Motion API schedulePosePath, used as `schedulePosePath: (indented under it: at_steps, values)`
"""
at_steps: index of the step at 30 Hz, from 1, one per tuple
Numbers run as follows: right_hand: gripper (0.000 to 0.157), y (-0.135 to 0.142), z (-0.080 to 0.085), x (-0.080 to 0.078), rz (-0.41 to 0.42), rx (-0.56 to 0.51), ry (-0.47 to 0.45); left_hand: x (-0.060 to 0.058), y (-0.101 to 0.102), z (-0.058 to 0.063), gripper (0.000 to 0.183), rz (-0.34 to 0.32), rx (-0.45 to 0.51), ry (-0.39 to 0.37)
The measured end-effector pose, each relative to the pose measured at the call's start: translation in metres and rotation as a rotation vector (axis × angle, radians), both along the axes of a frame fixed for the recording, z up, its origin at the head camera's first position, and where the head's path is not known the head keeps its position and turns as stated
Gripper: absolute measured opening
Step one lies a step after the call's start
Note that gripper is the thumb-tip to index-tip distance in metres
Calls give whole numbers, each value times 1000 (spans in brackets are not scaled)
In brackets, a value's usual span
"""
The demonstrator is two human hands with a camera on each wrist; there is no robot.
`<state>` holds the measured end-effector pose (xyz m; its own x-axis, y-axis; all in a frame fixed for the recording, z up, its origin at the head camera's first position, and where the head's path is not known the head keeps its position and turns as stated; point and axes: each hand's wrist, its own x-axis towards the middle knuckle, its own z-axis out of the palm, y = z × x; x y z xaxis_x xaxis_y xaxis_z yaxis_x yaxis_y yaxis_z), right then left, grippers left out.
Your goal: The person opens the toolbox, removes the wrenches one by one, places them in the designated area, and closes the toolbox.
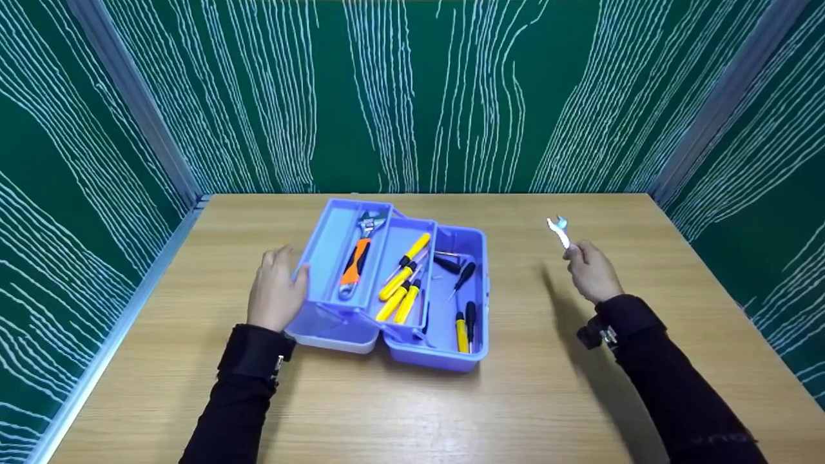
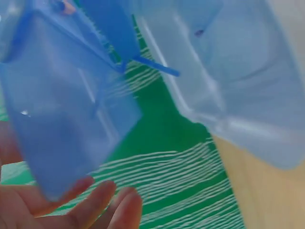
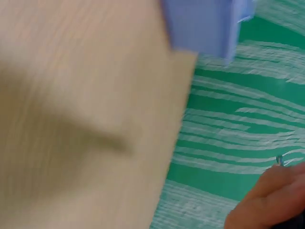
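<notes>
A periwinkle-blue plastic toolbox stands unfolded on the wooden table, with two raised trays stepping left from its deep bottom. My left hand is at the outer left tray, thumb against its side, fingers loosely extended. In the left wrist view, the fingers lie beside the tray's corner. My right hand grips a shiny metal wrench above the table, right of the toolbox; its handle is hidden in the fist. The right wrist view shows part of this hand and only a bit of metal.
An orange-handled adjustable wrench lies in the outer tray. Several yellow-handled screwdrivers fill the middle tray. In the bottom are black-handled screwdrivers and a yellow one. Green walls with white lines enclose the table.
</notes>
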<state>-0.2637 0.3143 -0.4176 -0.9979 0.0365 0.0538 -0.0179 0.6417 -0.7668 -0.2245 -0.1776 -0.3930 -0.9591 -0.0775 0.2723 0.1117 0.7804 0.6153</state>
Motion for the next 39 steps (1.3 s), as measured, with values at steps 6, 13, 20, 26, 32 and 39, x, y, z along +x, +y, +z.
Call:
schedulePosePath:
  at_steps: [6,13,20,26,32,39]
  values:
    - [43,16,-18,-10,-36,239,-48,-4,-4,-7,45,-41,48,-62]
    - [30,19,-34,-19,-45,270,-161,-4,-3,-9,36,-35,56,-58]
    - [29,16,-39,-17,-46,289,-200,-4,-1,-9,35,-27,60,-45]
    - [33,12,-41,-16,-40,294,-209,-4,0,-10,33,-25,46,-21]
    - [25,11,-43,-18,-29,273,-283,-4,0,-11,33,-34,43,-18]
    - [28,12,-40,-19,-23,279,-399,-5,0,-12,32,-28,55,-22]
